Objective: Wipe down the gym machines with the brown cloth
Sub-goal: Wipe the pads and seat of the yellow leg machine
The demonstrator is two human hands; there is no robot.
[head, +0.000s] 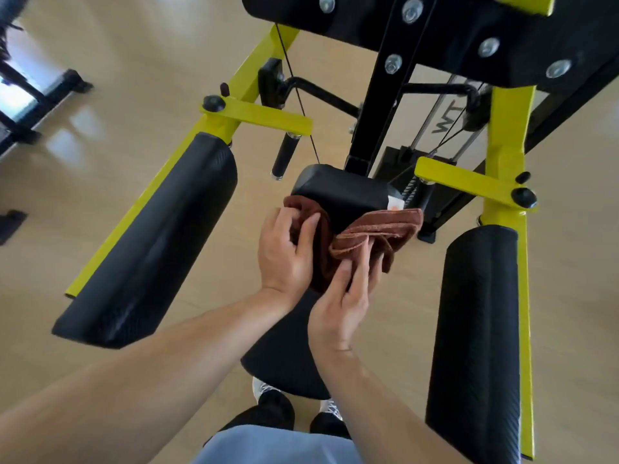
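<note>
The brown cloth (378,229) is bunched between both hands, just in front of the machine's black back pad (338,192). My left hand (284,252) grips its left fold and my right hand (341,296) pinches the right part from below. Under my hands lies the black seat (284,356), partly hidden by my forearms. The machine has a yellow and black frame (509,135), with a long black arm pad on the left (150,242) and another on the right (475,329).
A black handle (284,155) hangs from the left yellow bracket. Cables and a weight stack (445,125) stand behind the back pad. Another machine's black base (20,105) is at the far left on the tan floor. My shoes (298,406) are below the seat.
</note>
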